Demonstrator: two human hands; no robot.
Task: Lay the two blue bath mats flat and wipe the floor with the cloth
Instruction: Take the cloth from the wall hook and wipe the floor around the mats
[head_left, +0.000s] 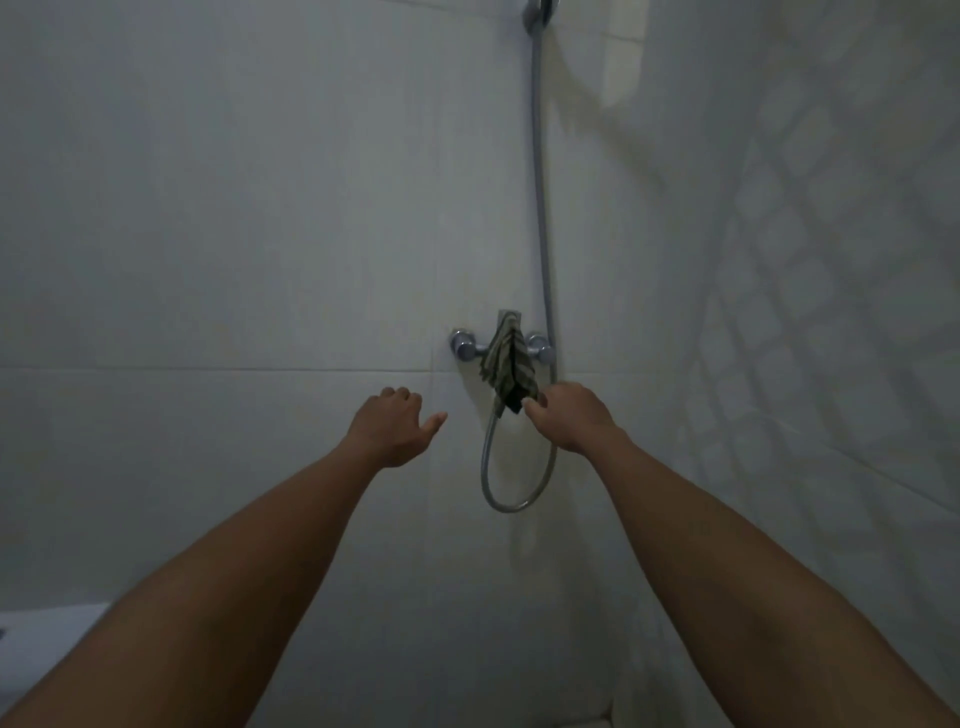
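Both forearms are reaching up and away toward the tiled wall (208, 234). The left hand (392, 428) is hanging short of the wall with fingers loosely curled and thumb out, gripping nothing. The right hand (569, 415) is the nearer one to the work: its fingertips are meeting the lower tip of the striped cloth (509, 364), though whether they are pinching it I cannot tell. The cloth is draping over the shower tap (465, 345), long axis running straight down, just above and left of that hand. No mats or floor are showing.
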